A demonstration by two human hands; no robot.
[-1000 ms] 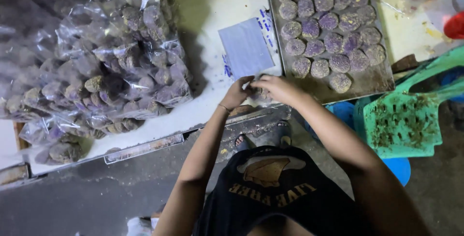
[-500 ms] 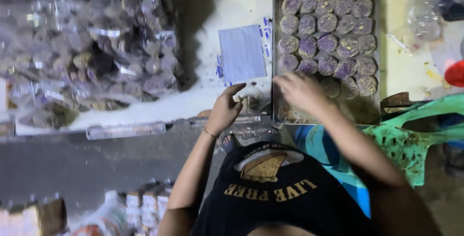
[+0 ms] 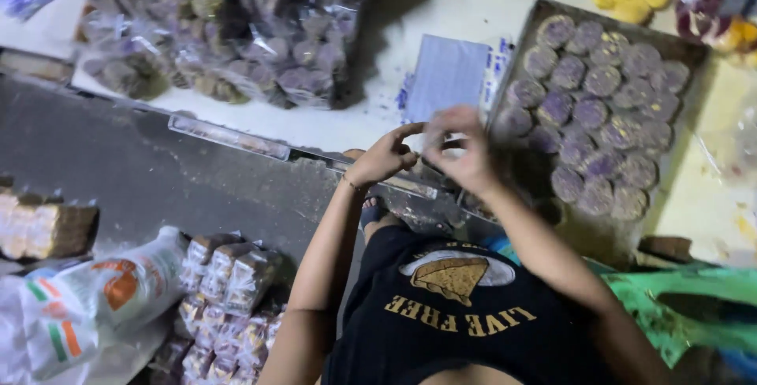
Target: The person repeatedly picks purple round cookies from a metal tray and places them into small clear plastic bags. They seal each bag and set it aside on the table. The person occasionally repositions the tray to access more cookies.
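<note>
Pulling back from the dark metal baking tray of round purple cakes [image 3: 684, 50], right hand [image 3: 465, 152] now meets left hand [image 3: 386, 156] over the white desk [image 3: 441, 7] edge. Fingers curled, tips pinched together; what they hold cannot be told. Wrists raised, elbows bent. Pale blue paper pad [image 3: 448, 78] lies just beyond.

Viewpoint: head-worn, looking steeply down over the torso.
Facing: worktable edge [image 3: 260, 121] toward 12 o'clock.
Nearness: close, arm's reach.
Shared: single view only.
</note>
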